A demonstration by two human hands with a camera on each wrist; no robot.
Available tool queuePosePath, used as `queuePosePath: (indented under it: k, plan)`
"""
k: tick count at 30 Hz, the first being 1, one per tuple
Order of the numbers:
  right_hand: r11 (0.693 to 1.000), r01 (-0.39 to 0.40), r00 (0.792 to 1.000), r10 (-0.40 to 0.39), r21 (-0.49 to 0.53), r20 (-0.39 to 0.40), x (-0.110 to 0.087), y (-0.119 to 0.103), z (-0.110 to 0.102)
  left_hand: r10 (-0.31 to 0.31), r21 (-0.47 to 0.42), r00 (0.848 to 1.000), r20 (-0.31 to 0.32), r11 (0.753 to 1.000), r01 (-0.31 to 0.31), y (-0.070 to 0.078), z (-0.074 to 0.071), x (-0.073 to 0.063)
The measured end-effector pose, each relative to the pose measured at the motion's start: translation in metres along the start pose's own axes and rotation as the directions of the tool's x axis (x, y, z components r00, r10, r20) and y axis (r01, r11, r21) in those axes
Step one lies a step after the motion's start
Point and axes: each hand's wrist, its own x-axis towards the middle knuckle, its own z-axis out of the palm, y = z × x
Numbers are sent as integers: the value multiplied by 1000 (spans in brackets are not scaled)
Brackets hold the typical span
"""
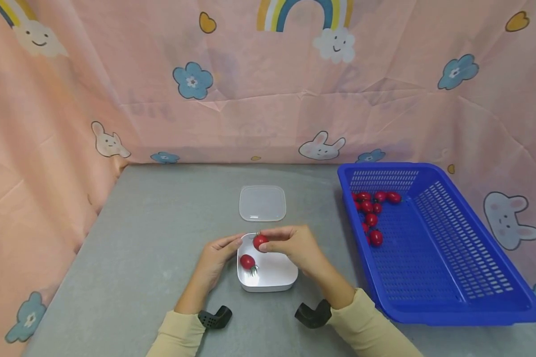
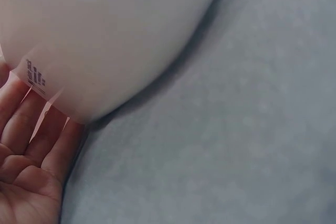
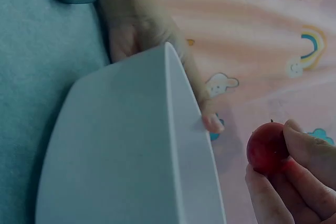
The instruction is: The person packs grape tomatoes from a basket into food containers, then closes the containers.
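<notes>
Right hand [image 1: 297, 246] pinches a glossy, round cherry tomato [image 1: 260, 242] over the smooth, white, rounded-square plastic container [image 1: 272, 270]; left hand [image 1: 216, 258] grips its left side.

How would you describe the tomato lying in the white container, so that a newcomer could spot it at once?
Left of the big blue basket sits a small white container. Near its left wall lies a red tomato. It is the only one resting there: its neighbour is pinched in the right grip, the others lie in the basket.
</notes>
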Motion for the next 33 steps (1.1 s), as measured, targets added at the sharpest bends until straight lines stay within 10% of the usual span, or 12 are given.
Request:
queuePosePath:
  k: [33]
  plan:
    - [966,104,990,-123,-238,-66,10,25,35,37,-46,999,12,998,-36,1,1,-1]
